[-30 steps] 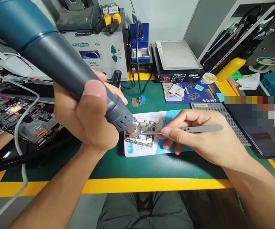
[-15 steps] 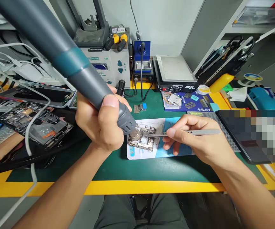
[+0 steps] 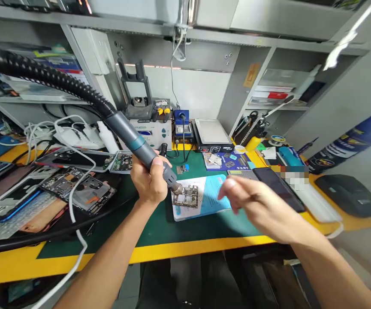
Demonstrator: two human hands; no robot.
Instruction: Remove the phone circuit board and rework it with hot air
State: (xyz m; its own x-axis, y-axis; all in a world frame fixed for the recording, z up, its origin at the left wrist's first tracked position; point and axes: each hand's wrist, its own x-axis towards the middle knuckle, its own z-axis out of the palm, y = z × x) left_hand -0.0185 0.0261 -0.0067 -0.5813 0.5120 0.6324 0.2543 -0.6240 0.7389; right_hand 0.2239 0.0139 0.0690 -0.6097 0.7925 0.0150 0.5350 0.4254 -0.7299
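Note:
My left hand (image 3: 149,178) is wrapped round the grey hot air gun (image 3: 125,133). Its metal nozzle points down over the upper left part of a phone logic board (image 3: 190,198). Under the board lies a white-and-blue mat (image 3: 209,193). To the right, above the mat's edge, my right hand (image 3: 252,201) is smeared by motion, with its fingers curled into a pinch. A dark streak on that hand looks like the end of the tweezers; their tips do not show. Small metal pieces with a blue tab (image 3: 183,168) lie behind the board.
Opened phones (image 3: 82,186) and a white cable (image 3: 76,201) crowd the left side. Behind stand the hot air station (image 3: 156,133) and a heating plate (image 3: 212,133). A dark phone (image 3: 278,189) and a blue spray can (image 3: 349,141) are on the right.
The view has pulled back and tilted up, showing more shelves. My right hand has drawn the tweezers away from the board. The hot air gun's nozzle stays over the board.

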